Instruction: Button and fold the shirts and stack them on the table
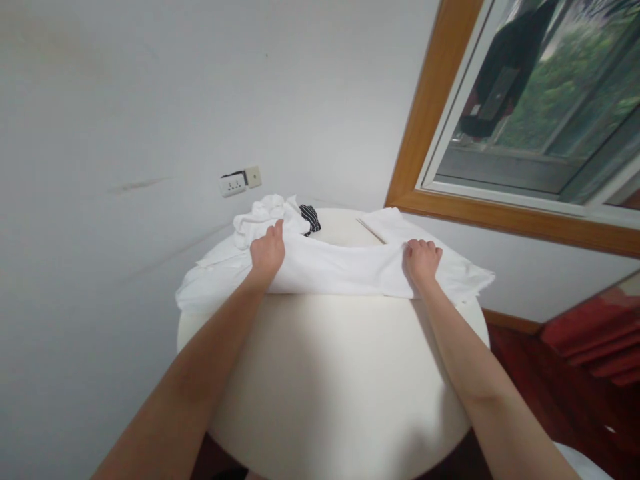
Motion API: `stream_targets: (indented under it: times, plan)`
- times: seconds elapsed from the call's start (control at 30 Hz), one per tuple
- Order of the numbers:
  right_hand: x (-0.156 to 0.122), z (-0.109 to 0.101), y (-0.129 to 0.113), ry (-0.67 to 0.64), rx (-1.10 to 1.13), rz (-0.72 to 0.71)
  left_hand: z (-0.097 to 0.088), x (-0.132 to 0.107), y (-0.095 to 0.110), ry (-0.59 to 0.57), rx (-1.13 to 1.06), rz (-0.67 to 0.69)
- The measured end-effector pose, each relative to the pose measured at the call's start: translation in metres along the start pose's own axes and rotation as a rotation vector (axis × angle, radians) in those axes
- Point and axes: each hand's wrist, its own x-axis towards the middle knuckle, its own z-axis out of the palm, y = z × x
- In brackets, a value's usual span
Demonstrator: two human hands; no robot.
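Observation:
A white garment stretches from side to side across the far half of a round white table. At its left part, my left hand is closed with the cloth gripped in its fingers. My right hand pinches the garment's upper edge farther right, and the cloth between the two hands is drawn fairly straight. Beyond my left hand lies a bunched white cloth; whether it belongs to the same garment I cannot tell. A black piece with white stripes pokes out beside it.
A pale wall stands right behind the table, with a socket and a small wall plate. A wood-framed window is at the right. Red fabric hangs above the dark red floor.

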Motion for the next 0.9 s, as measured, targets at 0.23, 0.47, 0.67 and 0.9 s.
stream_targets:
  times: [0.23,0.47,0.67,0.9]
  plan:
    - [-0.001,-0.003,-0.012,0.025,0.045,-0.038,-0.010,-0.011,0.012,0.049,-0.028,0.044]
    - [-0.026,-0.032,-0.037,-0.138,0.254,-0.266,-0.014,-0.064,0.072,-0.111,-0.274,0.660]
    - [-0.079,-0.025,-0.069,-0.446,0.302,-0.476,0.030,-0.072,0.068,-0.274,-0.302,0.546]
    - [-0.078,-0.016,-0.055,-0.611,0.258,-0.376,0.045,-0.055,0.042,-0.369,-0.267,0.539]
